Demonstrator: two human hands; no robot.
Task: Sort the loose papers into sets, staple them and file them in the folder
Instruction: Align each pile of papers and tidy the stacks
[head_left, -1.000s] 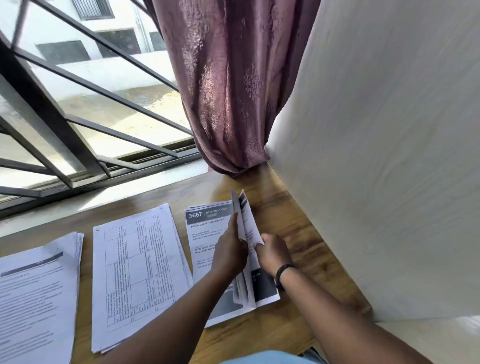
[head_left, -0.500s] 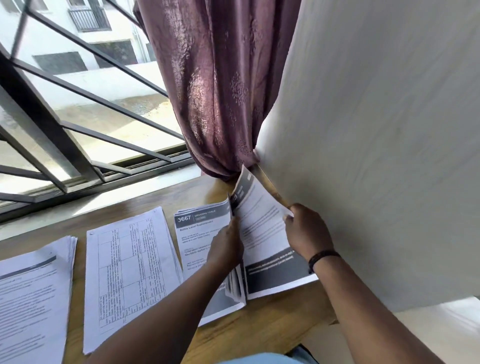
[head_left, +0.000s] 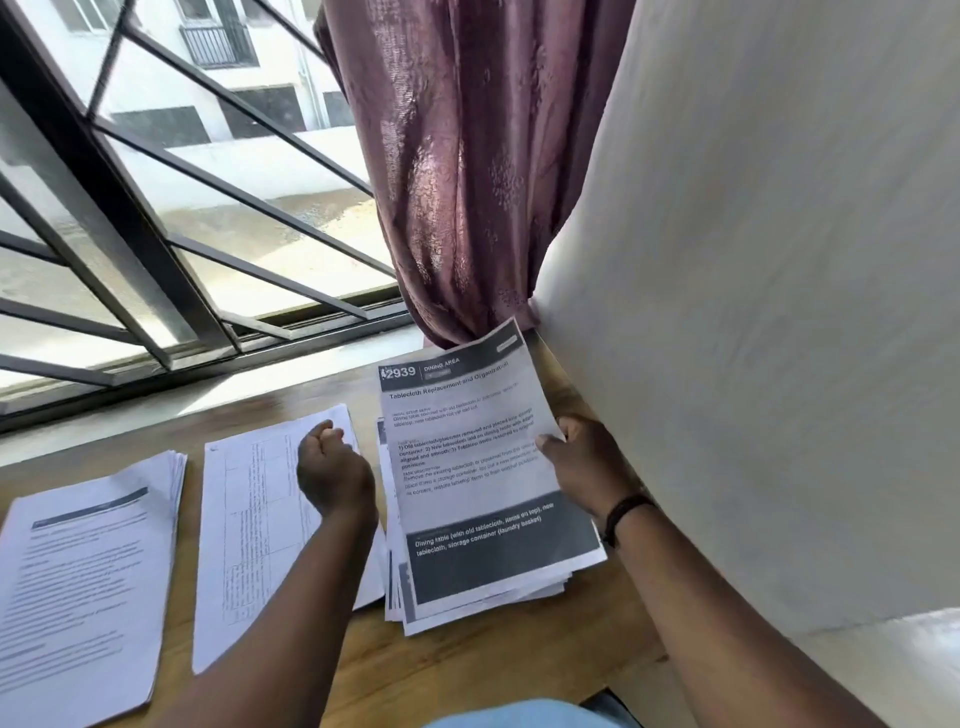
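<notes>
a room in a home: a wooden desk (head_left: 519, 660) under a barred window (head_left: 156, 218), a mauve curtain (head_left: 467, 156) at the window's right, apartment buildings (head_left: 218, 67) beyond the window.

Mauve floral-embossed curtain (head_left: 467, 171), white sheet (head_left: 478, 467) with dark grey bands, brown woodgrain desk (head_left: 519, 660), black wristband (head_left: 623, 512)
</notes>
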